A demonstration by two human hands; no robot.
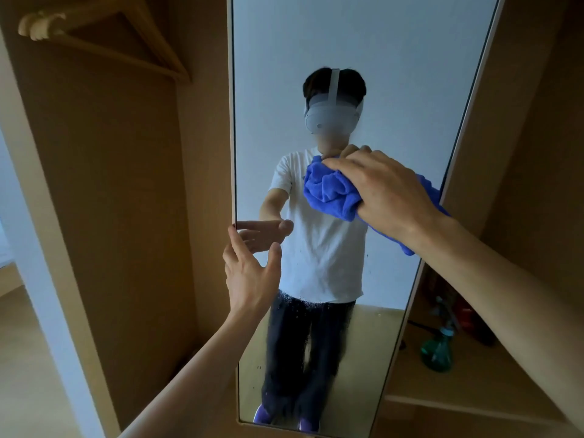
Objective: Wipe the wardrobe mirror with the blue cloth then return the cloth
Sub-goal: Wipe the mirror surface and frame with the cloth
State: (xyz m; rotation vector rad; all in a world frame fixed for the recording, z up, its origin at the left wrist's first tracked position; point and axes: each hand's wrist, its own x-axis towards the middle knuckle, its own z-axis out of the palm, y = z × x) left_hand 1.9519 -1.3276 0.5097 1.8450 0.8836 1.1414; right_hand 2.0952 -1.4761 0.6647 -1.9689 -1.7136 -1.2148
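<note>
The tall wardrobe mirror (395,74) fills the middle of the view and reflects a person in a white shirt. My right hand (388,191) grips a bunched blue cloth (331,191) and presses it against the glass at mid height, right of centre. My left hand (249,273) touches the mirror's left edge with straight fingers, thumb out over the glass. Wet droplets and streaks cover the lower glass (303,314).
The mirror hangs on a wooden wardrobe door. A wooden hanger (104,36) hangs in the open compartment at upper left. A green spray bottle (437,349) stands on a shelf at lower right, beside dark items (474,320).
</note>
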